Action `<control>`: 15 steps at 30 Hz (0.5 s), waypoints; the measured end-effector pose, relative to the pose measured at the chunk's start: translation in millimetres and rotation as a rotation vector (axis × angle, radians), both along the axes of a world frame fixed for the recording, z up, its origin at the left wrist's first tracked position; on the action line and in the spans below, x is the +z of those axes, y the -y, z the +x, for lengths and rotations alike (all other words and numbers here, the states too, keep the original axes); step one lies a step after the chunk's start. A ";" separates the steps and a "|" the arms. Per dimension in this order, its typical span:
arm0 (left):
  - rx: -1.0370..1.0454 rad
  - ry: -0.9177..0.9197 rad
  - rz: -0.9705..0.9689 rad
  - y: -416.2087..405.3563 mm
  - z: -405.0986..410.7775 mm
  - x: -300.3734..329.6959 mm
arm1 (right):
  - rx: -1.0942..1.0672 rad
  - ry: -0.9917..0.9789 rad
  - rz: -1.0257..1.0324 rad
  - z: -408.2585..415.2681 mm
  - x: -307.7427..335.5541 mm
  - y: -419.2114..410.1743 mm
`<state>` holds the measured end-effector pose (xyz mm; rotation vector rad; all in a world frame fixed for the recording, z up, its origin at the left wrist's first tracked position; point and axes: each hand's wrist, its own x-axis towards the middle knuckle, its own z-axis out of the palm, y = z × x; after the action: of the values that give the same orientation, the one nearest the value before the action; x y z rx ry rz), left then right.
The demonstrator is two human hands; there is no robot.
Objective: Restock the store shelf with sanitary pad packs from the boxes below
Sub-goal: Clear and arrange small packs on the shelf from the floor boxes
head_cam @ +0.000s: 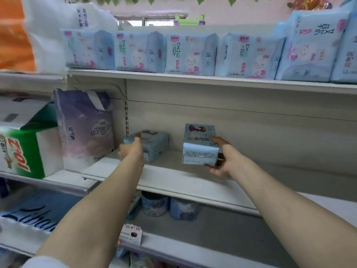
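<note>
Two light-blue sanitary pad packs are at the middle shelf. My left hand grips the front of the left pack, which lies on the shelf near the back panel. My right hand holds the right pack upright, fingers on its right face and thumb under its lower right corner; the pack's base is at or just above the shelf board. Both arms reach forward from the bottom of the view.
A row of blue pad packs fills the upper shelf. A purple pack and a green-and-white tissue pack stand to the left. Round blue tins sit on the lower shelf. The middle shelf's right part is bare.
</note>
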<state>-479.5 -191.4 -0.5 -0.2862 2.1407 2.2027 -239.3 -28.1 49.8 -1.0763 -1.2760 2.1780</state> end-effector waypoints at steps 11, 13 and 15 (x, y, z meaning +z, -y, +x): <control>-0.102 0.051 -0.003 2.7 -33.6 11.0 | -0.012 0.052 -0.014 -41.8 -17.0 -7.8; -0.075 0.065 -0.017 1.1 -37.0 10.5 | -0.008 0.063 -0.013 -46.1 -18.3 -9.1; -0.046 0.096 -0.064 -0.1 -38.0 9.8 | -0.003 0.069 -0.007 -49.2 -19.1 -11.2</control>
<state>-517.4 -191.3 9.3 -0.3357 2.1476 2.0554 -288.5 -17.0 30.6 -1.1646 -1.2966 2.1615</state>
